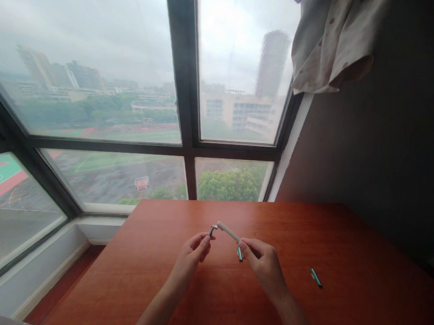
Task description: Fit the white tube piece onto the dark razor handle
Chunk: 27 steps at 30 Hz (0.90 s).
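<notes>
Both my hands are raised over a reddish-brown wooden table (344,248). My right hand (264,263) is closed around the lower end of a white razor handle (229,231) that slants up to the left. Its metal neck (213,228) curves down at the top, and the fingertips of my left hand (193,252) pinch it there. A small green-and-silver cartridge (239,253) shows just below the handle, beside my right thumb; whether it lies on the table or is held I cannot tell. A second green cartridge (316,277) lies on the table to the right.
The table stands against a big window (178,81) with dark frames, looking out on buildings, trees and sports courts. A dark wall (387,143) runs along the right side. A light spotted garment (330,42) hangs at the top right. A white sill (99,221) sits lower left.
</notes>
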{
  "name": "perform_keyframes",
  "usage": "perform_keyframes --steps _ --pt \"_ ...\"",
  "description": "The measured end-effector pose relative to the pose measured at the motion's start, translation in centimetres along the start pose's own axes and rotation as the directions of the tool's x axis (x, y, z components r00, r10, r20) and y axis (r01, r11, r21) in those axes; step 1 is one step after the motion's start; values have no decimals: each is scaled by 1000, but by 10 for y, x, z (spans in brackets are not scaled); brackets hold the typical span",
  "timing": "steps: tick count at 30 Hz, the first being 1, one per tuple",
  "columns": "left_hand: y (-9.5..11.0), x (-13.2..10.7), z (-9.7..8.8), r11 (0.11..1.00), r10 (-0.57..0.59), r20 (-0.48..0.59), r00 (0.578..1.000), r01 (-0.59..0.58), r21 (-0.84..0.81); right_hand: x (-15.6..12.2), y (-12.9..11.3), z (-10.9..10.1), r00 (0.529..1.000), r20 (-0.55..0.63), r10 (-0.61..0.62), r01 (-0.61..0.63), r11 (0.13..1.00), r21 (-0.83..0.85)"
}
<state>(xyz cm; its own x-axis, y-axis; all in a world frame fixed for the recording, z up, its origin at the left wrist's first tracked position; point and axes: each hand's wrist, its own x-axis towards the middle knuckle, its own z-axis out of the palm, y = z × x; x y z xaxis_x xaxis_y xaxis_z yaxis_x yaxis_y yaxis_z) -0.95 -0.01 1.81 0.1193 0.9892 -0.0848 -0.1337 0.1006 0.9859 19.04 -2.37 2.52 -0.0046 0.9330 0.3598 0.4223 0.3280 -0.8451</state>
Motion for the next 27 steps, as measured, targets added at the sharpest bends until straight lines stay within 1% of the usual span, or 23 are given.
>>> perform_keyframes --steps 4,9,17,22,27 --pt "6 1 -7 993 62 23 998 -64 95 0 -2 -2 998 22 -54 55 998 -32" --pt "9 2 -12 983 82 8 997 -82 165 0 -1 -2 998 8 -61 62 996 -71" --pt "17 -2 -15 977 78 19 997 -80 197 1 2 -2 999 24 -28 30 998 -61" --pt "18 -2 -14 979 84 17 996 -86 186 2 2 -4 1000 -9 -20 20 999 -37" --pt "19 -3 -14 979 115 9 993 -115 171 1 -3 -6 997 55 -55 56 998 -23"
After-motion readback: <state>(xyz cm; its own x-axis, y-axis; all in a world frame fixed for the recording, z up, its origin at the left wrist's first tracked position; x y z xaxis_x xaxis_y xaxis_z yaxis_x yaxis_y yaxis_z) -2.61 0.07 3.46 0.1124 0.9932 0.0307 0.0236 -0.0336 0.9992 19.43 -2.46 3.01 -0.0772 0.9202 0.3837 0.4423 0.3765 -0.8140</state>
